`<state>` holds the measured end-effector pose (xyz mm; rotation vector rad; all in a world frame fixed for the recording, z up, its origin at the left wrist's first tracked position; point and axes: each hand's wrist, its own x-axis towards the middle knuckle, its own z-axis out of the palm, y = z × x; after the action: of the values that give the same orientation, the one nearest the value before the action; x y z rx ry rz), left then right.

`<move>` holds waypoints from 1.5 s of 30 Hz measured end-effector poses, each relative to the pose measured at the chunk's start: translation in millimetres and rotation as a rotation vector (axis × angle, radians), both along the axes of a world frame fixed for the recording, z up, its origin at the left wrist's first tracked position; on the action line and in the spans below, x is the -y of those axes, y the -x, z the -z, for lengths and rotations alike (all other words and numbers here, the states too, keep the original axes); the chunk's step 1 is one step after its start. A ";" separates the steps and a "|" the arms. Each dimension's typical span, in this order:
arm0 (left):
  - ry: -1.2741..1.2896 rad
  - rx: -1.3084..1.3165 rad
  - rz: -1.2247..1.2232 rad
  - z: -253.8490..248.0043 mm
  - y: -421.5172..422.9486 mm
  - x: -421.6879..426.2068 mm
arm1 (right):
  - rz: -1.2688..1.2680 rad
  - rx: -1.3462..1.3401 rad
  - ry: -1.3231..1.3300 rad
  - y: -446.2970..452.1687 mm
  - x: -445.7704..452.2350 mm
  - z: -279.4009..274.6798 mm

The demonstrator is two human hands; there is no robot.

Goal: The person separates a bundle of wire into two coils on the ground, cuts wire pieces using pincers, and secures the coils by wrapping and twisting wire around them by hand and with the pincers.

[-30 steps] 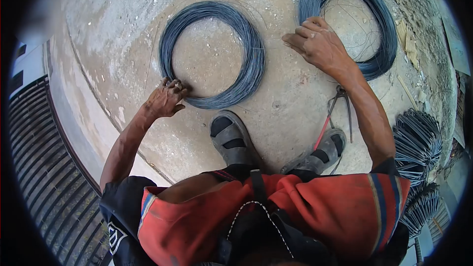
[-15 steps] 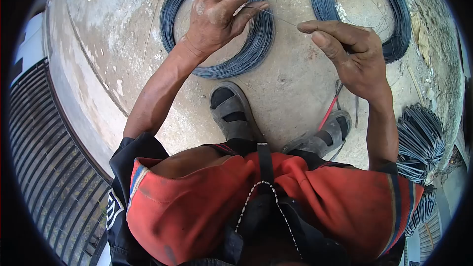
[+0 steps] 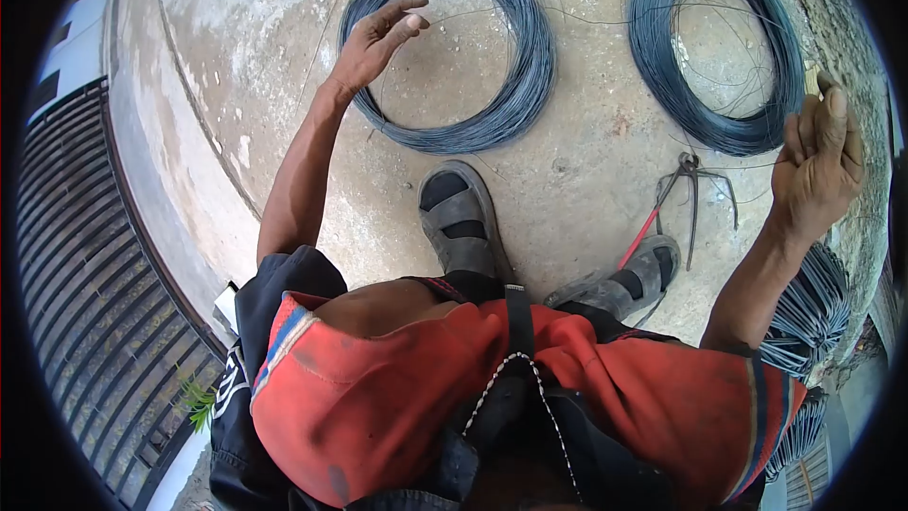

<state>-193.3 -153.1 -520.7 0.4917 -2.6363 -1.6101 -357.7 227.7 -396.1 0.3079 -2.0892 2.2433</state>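
My left hand [image 3: 376,45] is raised over the left coil of dark tie wire [image 3: 532,71]. Its thumb and forefinger close around a thin wire [image 3: 588,21] that runs off to the right across both coils. Far to the right, my right hand [image 3: 818,156] is held up with the fingers curled and the thumb against them. A thin strand comes from this hand toward the left, so it appears to grip wire, though the pinch itself is partly hidden. The right coil of tie wire [image 3: 653,47] lies on the ground beside it.
Pincers with a red handle [image 3: 689,168] lie near my right sandal [image 3: 653,270]. Bundled bent steel bars [image 3: 809,317] rest by the rough wall [image 3: 865,57] at right. A dark metal grate [image 3: 104,303] is at left. My left sandal [image 3: 461,218] stands below the left coil.
My hands have moved far apart: the left a little left and down, the right outward to the right and down. More wire now stretches between them. The pincers have come into fuller view.
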 end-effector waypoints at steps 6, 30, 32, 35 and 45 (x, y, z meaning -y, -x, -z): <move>0.042 -0.004 -0.481 6.1 1.8 26.4 | -0.444 0.289 -0.113 -18.1 41.6 17.2; -0.690 -0.006 -0.472 -42.2 27.0 -110.0 | -0.622 0.155 -0.550 -125.3 42.4 120.3; -0.743 0.195 -0.283 -40.6 40.9 -104.9 | -0.472 -0.123 -0.685 -131.8 19.7 116.2; -0.807 0.043 -0.642 -16.8 62.8 -118.0 | -0.150 -0.196 -1.253 -132.3 -28.2 123.8; -0.663 0.094 -0.274 -10.2 76.9 -118.4 | -0.016 0.418 -1.394 -150.6 -75.9 150.6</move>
<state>-270.3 -34.7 -510.4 0.9063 -1.9046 -2.3672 -207.1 303.5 -546.7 -0.1418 -3.4610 0.4649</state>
